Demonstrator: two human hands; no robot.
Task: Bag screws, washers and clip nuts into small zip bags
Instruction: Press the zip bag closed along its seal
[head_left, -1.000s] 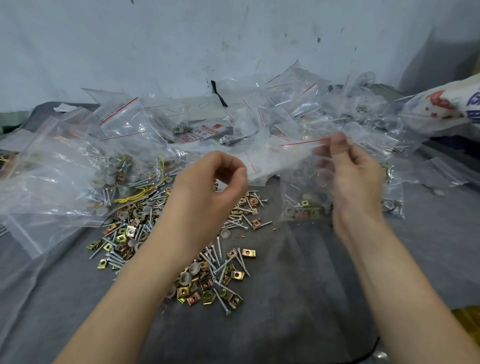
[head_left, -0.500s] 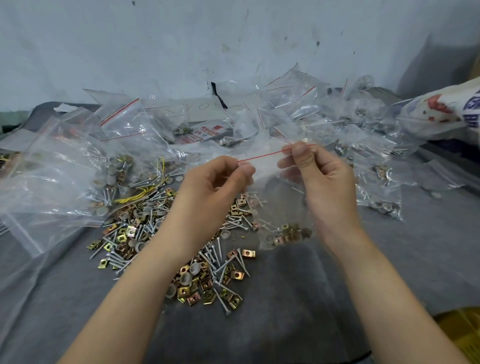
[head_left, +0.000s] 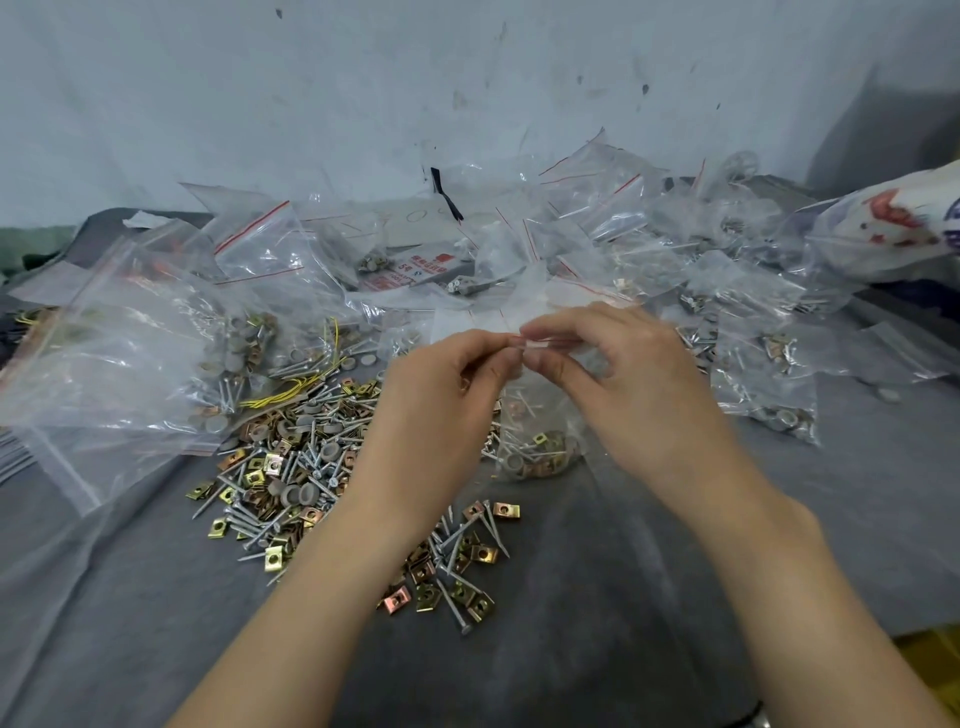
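Clear zip bag (head_left: 540, 436), top pinched, left fingers (head_left: 493, 347), right fingers (head_left: 548, 366)

Both hands, left hand (head_left: 447, 395) & right hand (head_left: 618, 384), pinching zip bag (head_left: 540, 436) top

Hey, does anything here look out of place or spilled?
One thing: yellow wire strands lie tangled among the loose screws, left of the left hand pinching the zip bag, and they aren't screws, washers or clip nuts. Otherwise nothing stands out.
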